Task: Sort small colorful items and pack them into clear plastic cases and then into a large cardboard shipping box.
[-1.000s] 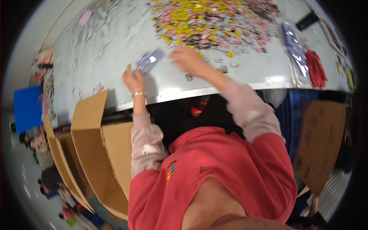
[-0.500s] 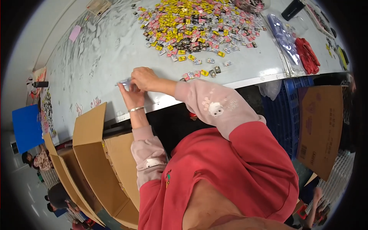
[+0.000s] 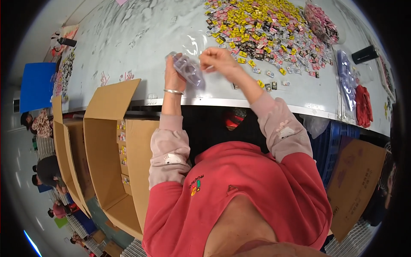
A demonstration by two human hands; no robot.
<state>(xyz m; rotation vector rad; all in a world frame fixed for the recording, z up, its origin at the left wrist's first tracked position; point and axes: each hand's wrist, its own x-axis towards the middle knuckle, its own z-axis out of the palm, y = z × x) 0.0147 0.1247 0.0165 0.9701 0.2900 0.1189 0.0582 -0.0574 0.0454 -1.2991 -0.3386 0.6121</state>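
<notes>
My left hand (image 3: 172,78) is closed around a clear, purple-tinted plastic blister tray (image 3: 188,70) with moulded hollows, held up over the near part of the table. Beyond it, a clear plastic flap (image 3: 198,39) catches the light; I cannot tell whether it is part of the tray. Just right of the tray, my right hand (image 3: 219,62) has curled fingers, slightly blurred, and whatever they pinch cannot be made out. Several small rectangular packets (image 3: 268,86), yellow and black, lie by my right forearm. Behind them spreads a big heap of similar packets (image 3: 261,30) in yellow, pink, black and pale colours.
A clear bag of packets (image 3: 319,23) flanks the heap. Purple plastic (image 3: 346,79), a red cloth (image 3: 364,105) and a black box (image 3: 364,55) occupy the right side. An open cardboard box (image 3: 105,171) stands left, below the table edge (image 3: 205,102); blue crates (image 3: 338,139) stand right.
My hands, close together before, have separated. The tray in my left hand is now raised and shows its hollows, while my right hand has moved off to its right. The head view has shifted.
</notes>
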